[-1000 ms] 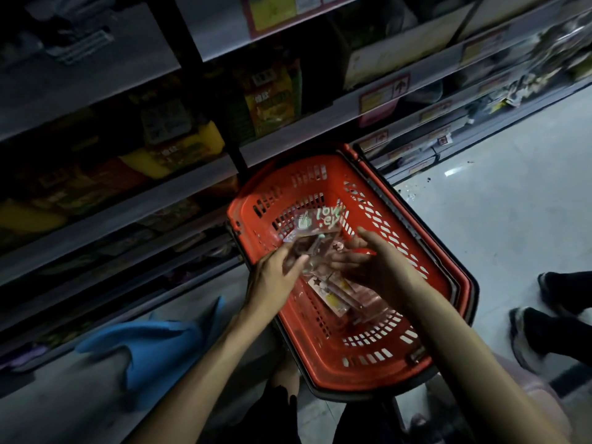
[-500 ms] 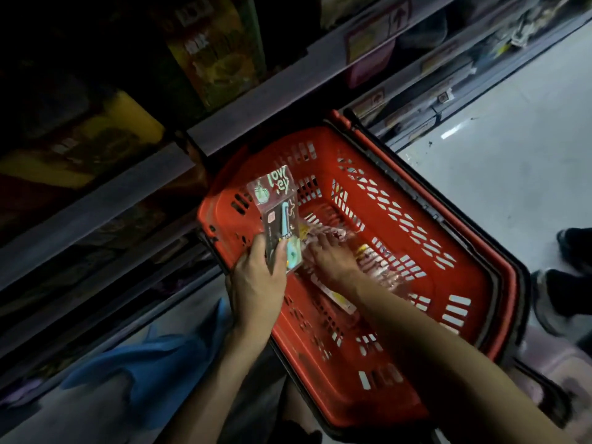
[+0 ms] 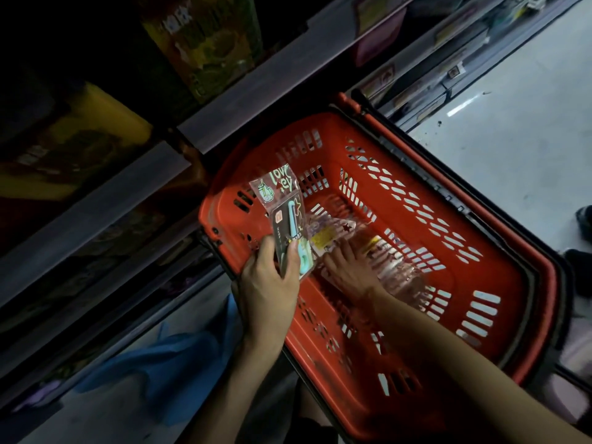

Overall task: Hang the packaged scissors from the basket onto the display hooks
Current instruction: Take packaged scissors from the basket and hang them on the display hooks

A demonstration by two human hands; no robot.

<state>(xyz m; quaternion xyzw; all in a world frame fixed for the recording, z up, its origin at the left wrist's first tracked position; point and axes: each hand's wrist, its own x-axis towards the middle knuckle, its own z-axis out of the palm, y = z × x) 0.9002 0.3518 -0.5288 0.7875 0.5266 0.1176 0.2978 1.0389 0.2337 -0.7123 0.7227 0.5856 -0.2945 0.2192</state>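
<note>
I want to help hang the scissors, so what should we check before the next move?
1. Left hand holds one scissors pack: ok.
2. Right hand reaches the loose packs in the basket: ok.
3. Right hand's grip on a pack: cannot tell, blurred.
4. Display hooks in view: not ok, none seen.
5. Held pack's hanging hole clear: cannot tell.

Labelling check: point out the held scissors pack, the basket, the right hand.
held scissors pack (image 3: pixel 290 219), head view, clear front
basket (image 3: pixel 519 283), head view, bare side wall
right hand (image 3: pixel 349 267), head view, back of hand
</note>
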